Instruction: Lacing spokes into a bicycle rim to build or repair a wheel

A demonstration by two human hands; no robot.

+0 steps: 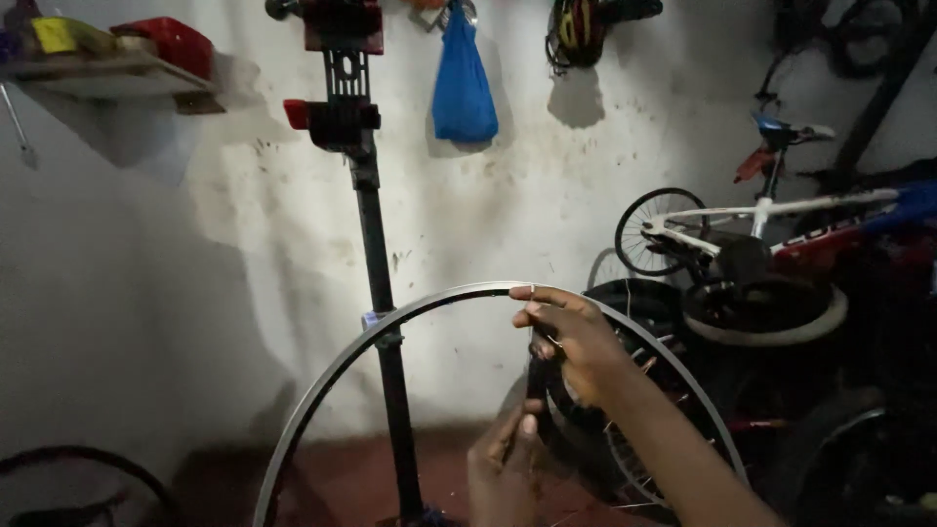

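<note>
A bare silver bicycle rim [410, 310] stands upright in front of me, its arc running from the lower left up over the middle. My right hand [576, 337] grips the top of the rim, fingers curled over its edge, with a thin spoke or small part by the fingers. Lower down, my left hand [508, 464] pinches a dark narrow piece [536, 376] that reaches up toward the right hand. The dim light hides what exactly that piece is.
A black repair stand [376, 244] with a red clamp rises behind the rim. A blue bag [463, 83] hangs on the white wall. Bicycles and stacked wheels [752, 293] crowd the right side. A shelf [107, 73] sits upper left; a tyre [88, 478] lies lower left.
</note>
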